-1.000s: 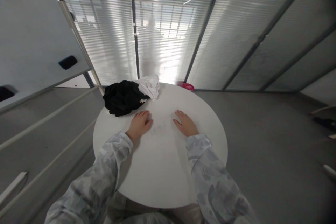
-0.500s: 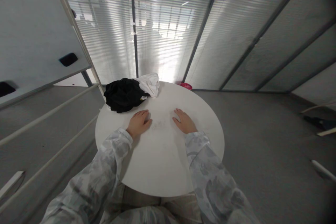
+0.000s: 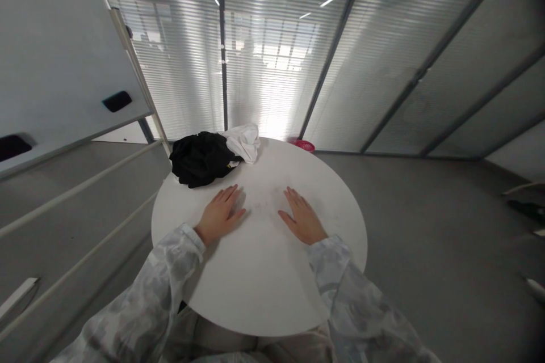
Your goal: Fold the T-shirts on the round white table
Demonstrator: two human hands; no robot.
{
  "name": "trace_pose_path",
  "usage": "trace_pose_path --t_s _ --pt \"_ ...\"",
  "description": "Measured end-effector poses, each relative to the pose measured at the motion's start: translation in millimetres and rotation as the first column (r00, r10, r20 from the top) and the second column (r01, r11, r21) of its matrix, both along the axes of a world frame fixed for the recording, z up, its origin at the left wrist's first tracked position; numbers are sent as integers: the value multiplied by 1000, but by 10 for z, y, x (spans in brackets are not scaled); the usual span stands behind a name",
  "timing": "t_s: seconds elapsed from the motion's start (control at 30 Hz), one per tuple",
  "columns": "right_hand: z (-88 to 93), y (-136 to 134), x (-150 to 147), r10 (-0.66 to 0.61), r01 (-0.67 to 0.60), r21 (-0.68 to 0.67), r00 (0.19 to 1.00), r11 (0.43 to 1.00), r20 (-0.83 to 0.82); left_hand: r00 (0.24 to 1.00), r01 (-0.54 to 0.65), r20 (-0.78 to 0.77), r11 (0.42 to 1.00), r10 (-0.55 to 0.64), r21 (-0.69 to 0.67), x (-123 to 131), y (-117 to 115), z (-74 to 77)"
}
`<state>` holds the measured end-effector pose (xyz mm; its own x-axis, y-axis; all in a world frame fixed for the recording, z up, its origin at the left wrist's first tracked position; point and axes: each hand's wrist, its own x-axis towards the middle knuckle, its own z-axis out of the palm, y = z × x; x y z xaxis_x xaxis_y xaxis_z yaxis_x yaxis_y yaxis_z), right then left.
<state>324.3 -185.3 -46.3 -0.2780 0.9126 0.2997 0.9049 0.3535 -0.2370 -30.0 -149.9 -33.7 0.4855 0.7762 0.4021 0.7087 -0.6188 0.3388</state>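
Note:
Both of my hands lie flat, palms down, on a round white table [image 3: 264,289]. My left hand [image 3: 220,215] rests left of centre with its fingers stretched out, holding nothing. My right hand [image 3: 301,219] rests right of centre, fingers also extended and empty. A crumpled black garment [image 3: 200,157] lies at the table's far left edge, a short way beyond my left hand. A bunched white garment [image 3: 244,140] sits against the black one's right side. Neither hand touches the clothes.
A pink basket [image 3: 303,145] stands on the grey floor behind the table. Glass partitions with blinds [image 3: 272,51] close off the far side. A white cabinet or board with dark handles [image 3: 114,101] and rails runs along the left. Grey carpet stretches to the right.
Both hands have slid a little toward me on the tabletop and the fingers have straightened and spread. The view has shifted slightly. The clothes have not moved.

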Motion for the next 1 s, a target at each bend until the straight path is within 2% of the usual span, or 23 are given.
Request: trace_pose_path --t_s 0.13,0.3,0.53,1.0 --pt "32 -163 -58 1 -2 17 998 1000 55 997 50 -53 999 -50 11 3 -148 26" --pt "124 -266 -118 -27 20 84 996 996 86 993 31 -112 998 -26 48 14 -182 73" --pt "79 -201 -138 47 -31 -95 984 995 171 968 77 -236 997 -81 -26 13 -169 -42" --pt "95 -217 -134 52 -41 -72 985 997 163 968 82 -236 996 -85 -25 24 -184 -4"
